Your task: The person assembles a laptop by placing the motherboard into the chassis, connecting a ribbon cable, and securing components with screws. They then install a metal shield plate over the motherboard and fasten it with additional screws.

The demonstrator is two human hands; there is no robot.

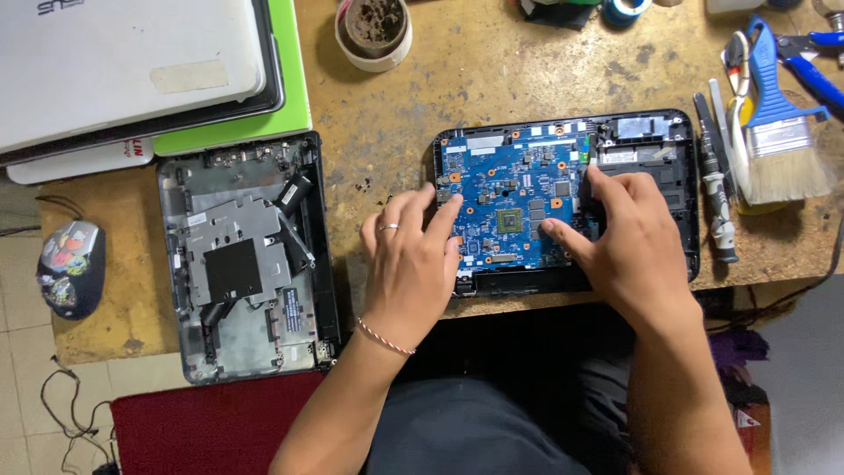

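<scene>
A black laptop base [686, 149] lies open on the worn wooden table, with a blue circuit board [505, 180] seated inside it. My left hand [409, 259] rests on the base's left front corner, fingers spread, fingertips touching the board's left edge. A ring is on one finger and a red-and-white string around the wrist. My right hand [629, 242] lies over the right part of the base, thumb pressing the board's right side and index finger reaching up toward the upper right. Neither hand holds anything.
A second black laptop shell with grey metal plate [242, 255] lies at the left. Stacked laptops [132, 70] sit at top left, a mouse [70, 268] at far left. A paintbrush [778, 132], screwdriver [714, 189], blue pliers [813, 62] and a round container [374, 31] are nearby.
</scene>
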